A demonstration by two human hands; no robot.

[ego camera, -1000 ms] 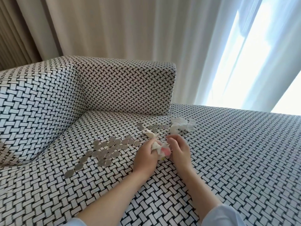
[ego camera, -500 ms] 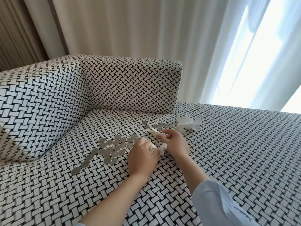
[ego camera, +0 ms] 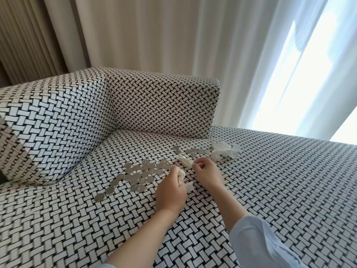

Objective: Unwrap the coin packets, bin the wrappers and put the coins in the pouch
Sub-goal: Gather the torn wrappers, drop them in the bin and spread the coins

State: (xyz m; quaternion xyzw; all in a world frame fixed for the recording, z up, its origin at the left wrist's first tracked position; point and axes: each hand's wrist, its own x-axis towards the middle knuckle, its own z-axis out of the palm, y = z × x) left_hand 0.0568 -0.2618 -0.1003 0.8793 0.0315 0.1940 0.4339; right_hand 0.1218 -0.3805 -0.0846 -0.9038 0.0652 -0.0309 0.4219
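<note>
— Your left hand point(ego camera: 171, 192)?
— It's curled tight round a crumpled packet point(ego camera: 182, 177), just right of the coins point(ego camera: 139, 175) spread on the sofa point(ego camera: 270, 190).
— And your right hand point(ego camera: 207, 174)?
— Its fingers curl at the end of a second packet point(ego camera: 184, 161), also right of the coins. I cannot tell whether you pinch it. Loose wrappers point(ego camera: 225, 154) lie farther right.
</note>
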